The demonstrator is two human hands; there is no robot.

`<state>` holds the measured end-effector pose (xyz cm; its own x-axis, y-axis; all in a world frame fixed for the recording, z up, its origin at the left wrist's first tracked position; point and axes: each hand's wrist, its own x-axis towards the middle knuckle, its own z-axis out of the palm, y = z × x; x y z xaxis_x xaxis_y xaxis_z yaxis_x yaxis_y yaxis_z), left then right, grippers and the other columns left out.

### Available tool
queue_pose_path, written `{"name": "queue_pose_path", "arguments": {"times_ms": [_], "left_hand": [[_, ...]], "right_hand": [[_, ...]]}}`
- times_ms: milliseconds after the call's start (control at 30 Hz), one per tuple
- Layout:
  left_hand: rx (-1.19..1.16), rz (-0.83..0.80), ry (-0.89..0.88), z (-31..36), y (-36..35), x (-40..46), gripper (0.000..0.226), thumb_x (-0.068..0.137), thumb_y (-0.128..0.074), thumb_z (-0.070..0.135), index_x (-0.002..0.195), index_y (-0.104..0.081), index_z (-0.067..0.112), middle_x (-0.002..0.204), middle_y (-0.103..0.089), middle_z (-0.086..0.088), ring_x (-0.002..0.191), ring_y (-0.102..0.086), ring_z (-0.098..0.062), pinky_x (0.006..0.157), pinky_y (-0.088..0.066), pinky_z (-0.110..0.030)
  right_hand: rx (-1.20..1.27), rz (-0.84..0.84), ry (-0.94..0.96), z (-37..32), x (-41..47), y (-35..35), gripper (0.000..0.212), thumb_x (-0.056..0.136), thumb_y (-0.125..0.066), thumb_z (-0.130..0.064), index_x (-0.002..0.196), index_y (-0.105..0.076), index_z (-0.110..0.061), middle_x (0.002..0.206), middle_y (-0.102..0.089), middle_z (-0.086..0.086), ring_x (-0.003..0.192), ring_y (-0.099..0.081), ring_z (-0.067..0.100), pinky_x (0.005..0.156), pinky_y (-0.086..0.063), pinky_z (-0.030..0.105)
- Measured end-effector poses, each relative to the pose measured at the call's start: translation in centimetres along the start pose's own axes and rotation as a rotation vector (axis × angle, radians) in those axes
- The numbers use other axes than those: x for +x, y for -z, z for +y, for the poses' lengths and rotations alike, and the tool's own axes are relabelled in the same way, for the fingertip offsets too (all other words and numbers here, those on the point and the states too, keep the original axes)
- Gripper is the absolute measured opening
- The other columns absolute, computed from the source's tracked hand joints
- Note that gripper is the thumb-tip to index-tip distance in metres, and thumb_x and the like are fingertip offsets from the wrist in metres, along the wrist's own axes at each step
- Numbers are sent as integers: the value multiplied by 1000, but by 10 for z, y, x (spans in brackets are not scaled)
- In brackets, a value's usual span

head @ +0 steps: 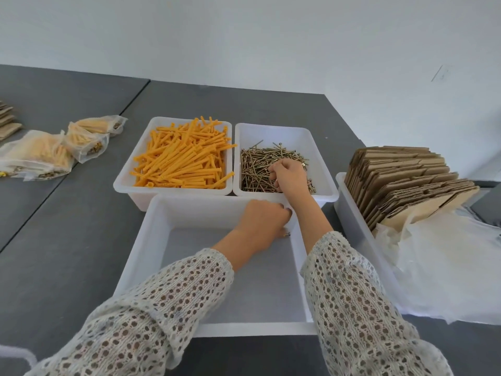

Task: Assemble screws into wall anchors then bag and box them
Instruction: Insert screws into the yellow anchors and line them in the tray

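mostly unclear: right hand (290,176) curled into screws (260,166), left hand (264,219) fingers hidden, both grips unreadable

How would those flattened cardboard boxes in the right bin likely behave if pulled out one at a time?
The flattened cardboard boxes look stiff and probably light. They lean packed together, so lifting one may drag its neighbours. Their corrugated edges suggest decent grip, not slippery.

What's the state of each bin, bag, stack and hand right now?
anchor bin: heaped with orange anchors
screw bin: partly filled
front bin: empty
cardboard stack: flat, leaning in side bin
bags: filled, on table
right hand: reaching into screws
left hand: curled in front bin, contents hidden
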<state>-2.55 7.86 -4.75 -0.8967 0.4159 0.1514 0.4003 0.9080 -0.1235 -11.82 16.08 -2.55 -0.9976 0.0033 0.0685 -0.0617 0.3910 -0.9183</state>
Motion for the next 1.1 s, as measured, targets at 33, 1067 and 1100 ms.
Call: {"name": "queue_pose_path", "arguments": {"times_ms": [33, 1067, 1100], "left_hand": [[-65, 85, 32, -7, 5, 0, 22, 97, -50, 42, 91, -56, 22, 79, -59, 3, 71, -59, -23, 50, -17, -27], [-56, 555, 529, -107, 11, -18, 17, 102, -47, 16, 107, -63, 14, 101, -68, -2, 108, -52, -31, 80, -36, -40], [-84, 584, 483, -105, 11, -17, 16, 100, -49, 9, 108, -63, 12, 99, -68, -3, 102, -54, -31, 77, -38, -39]], "right_hand": [[-62, 23, 11, 1, 2, -1, 20, 91, -48, -8, 84, -66, -4, 67, -60, -4, 58, -50, 14, 57, -48, 31], [-418, -22, 84, 10, 18, -17, 26, 99, -53, -21, 77, -51, -8, 66, -52, 4, 59, -45, 17, 59, -41, 29], [-421, 0, 91, 11, 18, -17, 27, 99, -55, -23, 77, -50, -9, 66, -52, 2, 59, -46, 15, 56, -39, 28]]}}
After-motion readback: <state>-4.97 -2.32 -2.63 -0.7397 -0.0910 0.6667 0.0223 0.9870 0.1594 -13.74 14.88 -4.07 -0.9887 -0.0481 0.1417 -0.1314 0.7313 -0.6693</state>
